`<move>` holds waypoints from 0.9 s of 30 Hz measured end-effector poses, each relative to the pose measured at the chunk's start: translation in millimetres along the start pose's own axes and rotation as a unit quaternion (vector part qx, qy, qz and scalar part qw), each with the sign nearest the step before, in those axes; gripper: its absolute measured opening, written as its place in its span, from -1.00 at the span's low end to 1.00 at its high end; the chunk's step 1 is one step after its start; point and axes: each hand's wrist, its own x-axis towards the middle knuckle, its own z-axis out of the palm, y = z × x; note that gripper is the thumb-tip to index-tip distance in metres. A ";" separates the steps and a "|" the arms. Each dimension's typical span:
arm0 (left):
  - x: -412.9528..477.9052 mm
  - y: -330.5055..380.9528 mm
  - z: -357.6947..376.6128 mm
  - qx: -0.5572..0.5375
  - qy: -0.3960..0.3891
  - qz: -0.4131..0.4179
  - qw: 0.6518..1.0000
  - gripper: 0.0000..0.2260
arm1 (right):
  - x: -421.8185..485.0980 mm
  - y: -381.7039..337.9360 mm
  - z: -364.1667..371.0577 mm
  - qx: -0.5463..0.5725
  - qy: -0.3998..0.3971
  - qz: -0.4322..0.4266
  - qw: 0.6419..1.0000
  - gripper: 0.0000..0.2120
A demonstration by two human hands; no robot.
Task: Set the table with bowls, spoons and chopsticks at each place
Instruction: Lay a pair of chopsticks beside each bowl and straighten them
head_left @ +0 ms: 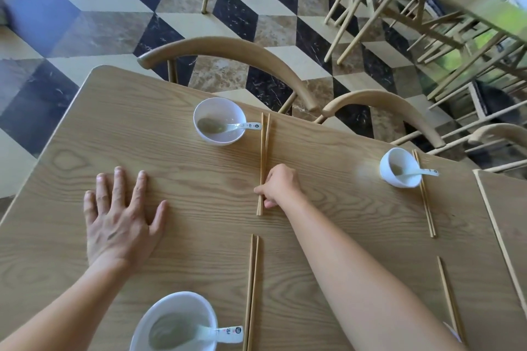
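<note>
A pair of chopsticks [263, 162] lies on the wooden table [142, 134] just right of the far white bowl [219, 121], which holds a spoon [231, 126]; the right hand [281, 186] pinches the pair's near end between its fingertips. The left hand [121, 215] rests flat on the table, fingers spread, holding nothing, well left of the chopsticks

The left hand [121, 216] lies flat, palm down, fingers [118, 185] spread and straight on the surface [199, 174], while the right hand [281, 186], arm stretched forward, has its fingers curled and pinched together, knuckles up.
</note>
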 end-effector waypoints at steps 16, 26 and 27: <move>-0.8 1.2 -1.3 -0.011 0.010 0.000 1.000 -0.29 | 8.2 20.1 7.4 0.124 0.048 -0.015 0.991 -0.75; -0.2 1.4 -1.5 -0.014 0.015 -0.002 1.000 -0.29 | 18.6 17.1 -1.1 0.117 0.020 0.029 0.993 -0.90; -0.1 1.7 -1.8 -0.014 0.015 -0.002 1.000 -0.29 | 19.2 17.5 -1.5 0.117 0.020 0.028 0.993 -0.83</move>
